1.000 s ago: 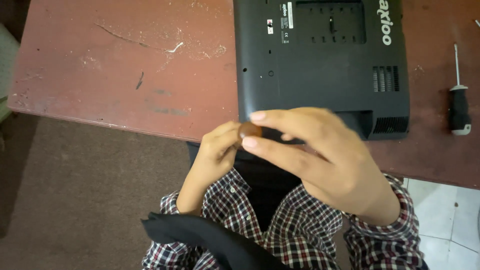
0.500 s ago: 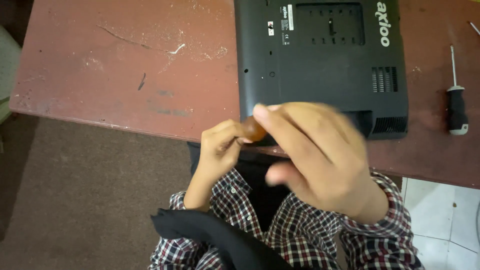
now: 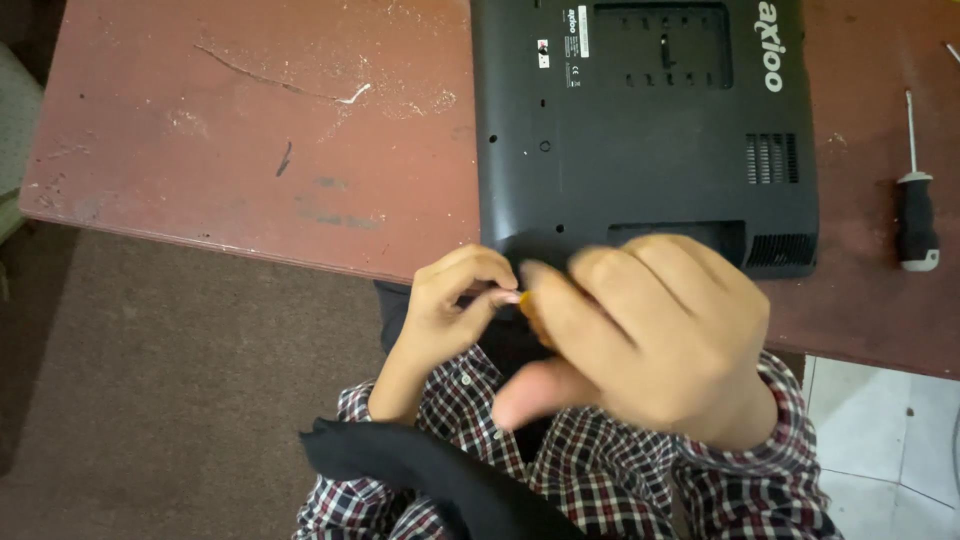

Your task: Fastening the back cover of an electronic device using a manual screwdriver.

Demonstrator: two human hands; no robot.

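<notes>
Both hands meet just below the table edge, right in front of the person's chest. The left hand (image 3: 450, 315) curls in tight, fingertips pinched together on a small orange-brown object (image 3: 527, 303) that peeks out between the two hands. What it is exactly cannot be told; it is tiny and mostly covered. The right hand (image 3: 640, 340) comes over it from the other side, fingers bent and pressed close, thumb tucked underneath, blurred with motion. Whether its fingertips actually clamp the little piece cannot be told, though they are right against it.

Holding it this close to the body looks like a way to steady something small with both hands, judging by the grip.

Just beyond the knuckles lies a black laptop (image 3: 640, 130), turned bottom-up on the worn red table (image 3: 250, 150), its near edge almost touching the hands. Well off to the right rests a screwdriver (image 3: 915, 205) with a black handle, untouched, shaft pointing away. Checked sleeves (image 3: 600, 480) and a dark strap (image 3: 420, 475) fill the lower view.
</notes>
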